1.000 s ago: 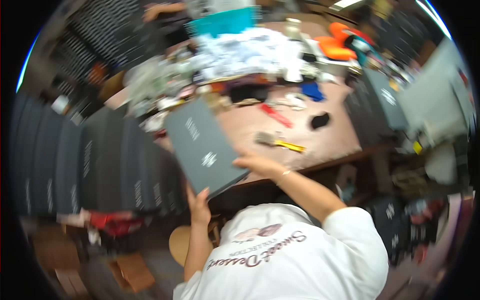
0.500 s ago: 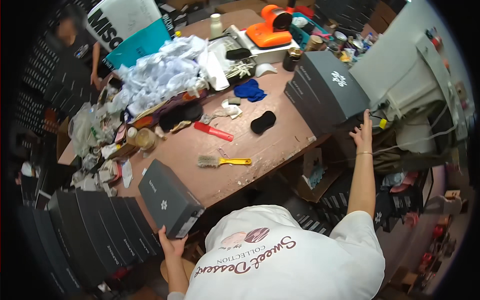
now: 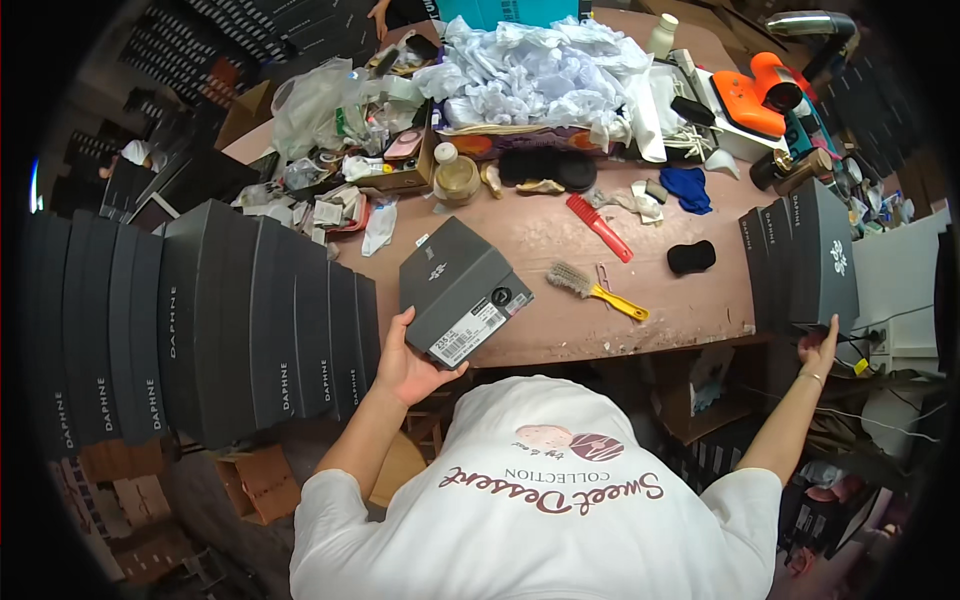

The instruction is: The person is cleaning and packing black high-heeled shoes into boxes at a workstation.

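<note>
My left hand (image 3: 410,367) grips the near end of a dark grey shoebox (image 3: 432,266), thumb and fingers on either side of its corner. The box is tilted over the table's near left edge, its end with a white label facing me. My right hand (image 3: 820,347) is open, fingers stretched out against the near lower corner of a stack of grey shoeboxes (image 3: 838,240) at the table's right end. Between the two hands lie a yellow-handled brush (image 3: 598,290), a red brush (image 3: 600,228) and a black sponge-like pad (image 3: 692,258).
Tall rows of dark shoeboxes (image 3: 215,320) stand at the left. Crumpled white tissue paper (image 3: 540,75) fills a box at the back. Further along are a bottle of liquid (image 3: 456,176), a blue cloth (image 3: 686,189) and an orange device (image 3: 752,100). Cables (image 3: 900,400) hang at the right.
The view has turned left, so the table sits more level in the picture. The shoebox in my left hand has turned, bringing its labelled end toward me. My right hand stays by the right stack.
</note>
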Tool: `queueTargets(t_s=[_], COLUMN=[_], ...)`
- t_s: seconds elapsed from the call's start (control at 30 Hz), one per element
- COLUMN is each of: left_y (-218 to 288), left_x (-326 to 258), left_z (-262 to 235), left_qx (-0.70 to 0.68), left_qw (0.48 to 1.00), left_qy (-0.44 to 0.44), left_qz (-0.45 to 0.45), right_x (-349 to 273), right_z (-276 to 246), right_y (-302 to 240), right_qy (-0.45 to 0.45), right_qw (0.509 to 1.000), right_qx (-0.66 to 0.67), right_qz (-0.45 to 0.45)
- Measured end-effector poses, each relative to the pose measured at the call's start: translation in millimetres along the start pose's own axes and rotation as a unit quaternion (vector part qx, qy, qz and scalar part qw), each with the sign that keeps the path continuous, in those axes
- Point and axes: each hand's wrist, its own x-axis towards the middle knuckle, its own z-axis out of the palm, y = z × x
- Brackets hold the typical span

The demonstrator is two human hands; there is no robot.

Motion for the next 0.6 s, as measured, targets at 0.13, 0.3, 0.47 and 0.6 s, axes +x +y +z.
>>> queueTargets(t_s=[0.13, 0.3, 0.47, 0.6], left_y=[18.6, 63.6, 103.4, 109.8], left_x=[0.9, -1.0, -5.7, 5.6], left_z=[0.4, -14.0, -18.6, -28.6], left_qx=[0.005, 0.003, -0.010, -0.058], left_qw=[1.000, 0.998, 0.999, 0.997], left_qy=[-0.030, -0.061, -0.050, -0.031], left_qz=[-0.006, -0.019, 0.006, 0.032], right_x=[-79.8, -100.0, -129.5, -193.0], right_z=[29.8, 62.8, 17.4, -31.7], right_y=[52.1, 69.8, 112.5, 189.3], right_qy=[0.080, 0.000, -0.003, 0.075], right_qw=[0.995, 0.977, 0.979, 0.964], right_qx=[0.003, 0.208, 0.177, 0.214], right_qz=[-0.052, -0.040, -0.100, -0.141])
